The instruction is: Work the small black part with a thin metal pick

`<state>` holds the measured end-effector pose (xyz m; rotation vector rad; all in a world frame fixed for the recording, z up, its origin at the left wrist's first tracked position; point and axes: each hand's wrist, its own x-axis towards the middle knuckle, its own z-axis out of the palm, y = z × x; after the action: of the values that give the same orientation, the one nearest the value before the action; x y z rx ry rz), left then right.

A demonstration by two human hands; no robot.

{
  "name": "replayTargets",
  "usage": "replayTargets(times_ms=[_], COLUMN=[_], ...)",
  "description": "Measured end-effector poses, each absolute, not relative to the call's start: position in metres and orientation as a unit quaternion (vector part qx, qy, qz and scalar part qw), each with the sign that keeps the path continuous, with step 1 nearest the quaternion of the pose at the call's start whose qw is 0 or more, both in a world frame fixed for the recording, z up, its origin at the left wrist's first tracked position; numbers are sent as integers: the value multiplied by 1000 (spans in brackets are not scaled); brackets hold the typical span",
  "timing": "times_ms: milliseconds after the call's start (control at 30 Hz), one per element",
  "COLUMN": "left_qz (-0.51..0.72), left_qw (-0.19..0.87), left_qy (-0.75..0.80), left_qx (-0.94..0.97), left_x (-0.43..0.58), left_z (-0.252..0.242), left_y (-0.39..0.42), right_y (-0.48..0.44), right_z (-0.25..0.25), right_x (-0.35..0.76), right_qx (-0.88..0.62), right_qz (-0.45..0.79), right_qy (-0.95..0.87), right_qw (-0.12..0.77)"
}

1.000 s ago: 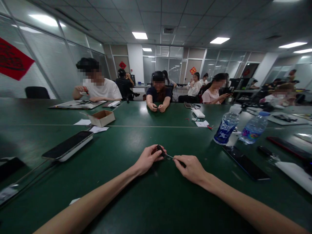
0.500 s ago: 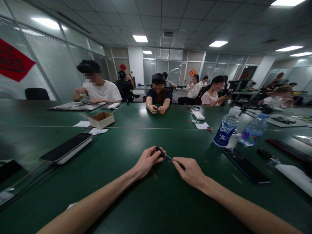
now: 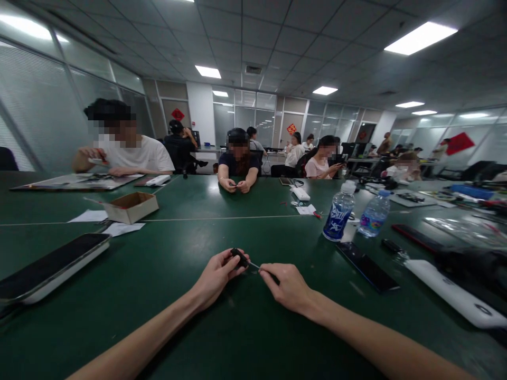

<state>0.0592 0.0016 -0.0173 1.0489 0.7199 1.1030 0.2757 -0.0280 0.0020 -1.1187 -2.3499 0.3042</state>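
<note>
The left hand (image 3: 216, 278) grips a small black part (image 3: 239, 257), the right hand (image 3: 287, 288) pinches a thin metal tool (image 3: 254, 265) against it — one slip could drive it into skin.

Legible text: none. Plastic water bottle (image 3: 338, 215): blue label, white lettering, too small to read. Red diamond signs (image 3: 291, 129) on far partition: marks unreadable. Red banner (image 3: 459, 142) on glass wall: marks unreadable.
</note>
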Motion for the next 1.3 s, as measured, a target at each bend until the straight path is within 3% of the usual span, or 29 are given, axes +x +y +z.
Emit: replayTargets(times_ms=[367, 933, 1167, 1300], left_qz=[480, 503, 445, 475], left_qw=[690, 636, 622, 612], left_qy=[316, 311, 325, 348], left_qx=[440, 495, 557, 528], left_x=[60, 60, 62, 60], left_z=[-13, -13, -9, -9], left_y=[2, -4, -9, -9], right_y=[-29, -31, -13, -11], right_z=[0, -5, -4, -3], right_x=[276, 276, 290, 298], right_qx=[-427, -401, -514, -519], right_qz=[90, 136, 180, 206], right_qy=[-866, -858, -730, -698], right_qw=[245, 289, 412, 449])
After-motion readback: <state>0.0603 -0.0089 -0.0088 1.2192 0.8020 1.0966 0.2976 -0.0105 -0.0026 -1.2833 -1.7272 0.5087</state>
